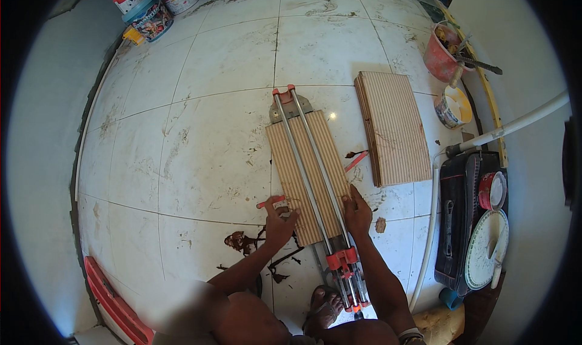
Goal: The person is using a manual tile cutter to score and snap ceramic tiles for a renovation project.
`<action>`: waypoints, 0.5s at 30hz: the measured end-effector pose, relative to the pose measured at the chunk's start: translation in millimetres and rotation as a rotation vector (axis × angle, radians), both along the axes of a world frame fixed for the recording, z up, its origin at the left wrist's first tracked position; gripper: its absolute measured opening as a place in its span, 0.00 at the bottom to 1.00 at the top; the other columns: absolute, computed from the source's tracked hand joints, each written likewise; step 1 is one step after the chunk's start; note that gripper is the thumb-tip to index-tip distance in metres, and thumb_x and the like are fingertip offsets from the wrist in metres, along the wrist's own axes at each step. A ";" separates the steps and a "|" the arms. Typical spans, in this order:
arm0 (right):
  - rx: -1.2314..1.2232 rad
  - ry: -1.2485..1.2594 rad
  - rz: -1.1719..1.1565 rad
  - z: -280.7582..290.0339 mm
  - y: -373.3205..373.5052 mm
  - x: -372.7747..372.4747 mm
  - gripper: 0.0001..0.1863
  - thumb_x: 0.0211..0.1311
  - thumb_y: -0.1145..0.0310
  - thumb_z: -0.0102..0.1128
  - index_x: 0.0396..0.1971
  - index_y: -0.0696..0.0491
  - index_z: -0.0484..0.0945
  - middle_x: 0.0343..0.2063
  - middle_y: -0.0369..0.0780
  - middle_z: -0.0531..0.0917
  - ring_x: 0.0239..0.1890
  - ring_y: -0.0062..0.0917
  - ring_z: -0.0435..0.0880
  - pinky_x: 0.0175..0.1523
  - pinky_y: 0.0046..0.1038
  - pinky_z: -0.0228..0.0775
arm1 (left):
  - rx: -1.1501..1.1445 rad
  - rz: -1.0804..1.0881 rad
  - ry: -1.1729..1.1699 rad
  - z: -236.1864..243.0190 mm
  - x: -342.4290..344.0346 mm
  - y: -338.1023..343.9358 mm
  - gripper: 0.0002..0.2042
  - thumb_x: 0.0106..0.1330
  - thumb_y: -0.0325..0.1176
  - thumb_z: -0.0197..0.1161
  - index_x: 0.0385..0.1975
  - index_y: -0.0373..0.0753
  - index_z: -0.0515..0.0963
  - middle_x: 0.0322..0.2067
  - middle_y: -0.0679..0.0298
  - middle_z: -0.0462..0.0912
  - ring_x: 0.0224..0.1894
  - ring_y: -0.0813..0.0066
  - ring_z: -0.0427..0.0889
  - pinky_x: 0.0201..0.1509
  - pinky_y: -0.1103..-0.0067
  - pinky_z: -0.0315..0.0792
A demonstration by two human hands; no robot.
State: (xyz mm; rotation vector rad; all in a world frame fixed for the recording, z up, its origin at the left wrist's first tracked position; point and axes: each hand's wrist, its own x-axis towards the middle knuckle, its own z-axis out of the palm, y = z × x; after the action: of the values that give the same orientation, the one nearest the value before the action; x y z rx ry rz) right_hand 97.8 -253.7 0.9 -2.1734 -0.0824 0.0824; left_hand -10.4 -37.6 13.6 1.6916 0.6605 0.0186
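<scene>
A tile cutter with two steel rails (321, 175) and a red sliding handle (342, 257) lies on the floor. A beige ribbed tile (288, 163) sits beneath its rails. My left hand (280, 224) has curled fingers at the tile's left edge, beside a red piece (267, 202) partly hidden by the fingers. My right hand (357, 211) grips the tile's right edge, below another red bar (357, 162). The cutter's near end reaches down beside my sandalled foot (321, 305).
Ribbed tiles (394, 127) are stacked at right. Pink (439, 60) and yellow (451, 108) buckets, a white pipe (509, 127) and black case (454, 224) line the right wall. Paint buckets (145, 20) stand back left, a red object (112, 293) front left. Dark scraps (239, 242) lie near my left arm.
</scene>
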 end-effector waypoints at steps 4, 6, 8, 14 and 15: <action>-0.008 0.065 -0.001 2.0 0.2 1.3 0.26 0.70 0.55 0.59 0.63 0.52 0.76 0.51 0.52 0.84 0.53 0.41 0.85 0.57 0.35 0.75 | -0.320 0.163 0.228 -3.8 -19.9 -26.8 0.31 0.69 0.39 0.68 0.64 0.33 0.60 0.38 0.56 0.83 0.33 0.76 0.84 0.35 0.76 0.79; 0.034 0.078 -0.009 2.6 0.5 1.7 0.26 0.70 0.55 0.60 0.63 0.53 0.76 0.53 0.51 0.84 0.56 0.41 0.84 0.59 0.35 0.74 | -0.363 0.107 0.158 -7.4 -19.3 -26.7 0.27 0.68 0.39 0.69 0.60 0.32 0.65 0.39 0.57 0.83 0.34 0.77 0.84 0.37 0.77 0.79; 0.023 0.085 -0.014 2.5 1.0 2.1 0.26 0.70 0.55 0.60 0.62 0.53 0.76 0.53 0.51 0.83 0.56 0.41 0.84 0.59 0.35 0.73 | -0.423 0.050 0.117 -12.7 -15.5 -22.2 0.23 0.68 0.38 0.69 0.56 0.31 0.71 0.39 0.59 0.84 0.34 0.78 0.83 0.38 0.77 0.79; 0.036 0.087 -0.031 1.0 3.1 3.6 0.26 0.69 0.56 0.62 0.62 0.53 0.77 0.53 0.51 0.84 0.55 0.40 0.84 0.59 0.34 0.74 | -0.508 0.101 0.110 -24.8 -11.6 -14.3 0.18 0.68 0.38 0.70 0.47 0.30 0.78 0.38 0.62 0.85 0.37 0.79 0.82 0.42 0.78 0.78; 0.062 0.089 -0.030 0.8 2.9 3.6 0.26 0.69 0.56 0.62 0.62 0.52 0.77 0.53 0.51 0.84 0.55 0.40 0.85 0.58 0.34 0.74 | -0.530 0.104 0.094 -25.7 -12.0 -14.4 0.18 0.68 0.38 0.70 0.48 0.30 0.77 0.39 0.62 0.85 0.38 0.79 0.82 0.43 0.78 0.78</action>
State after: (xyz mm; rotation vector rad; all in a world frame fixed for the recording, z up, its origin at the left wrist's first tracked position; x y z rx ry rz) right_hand 101.4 -250.8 1.7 -2.1052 -0.0014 0.1573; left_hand -22.3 -52.0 -12.1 1.1526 0.7468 -0.1516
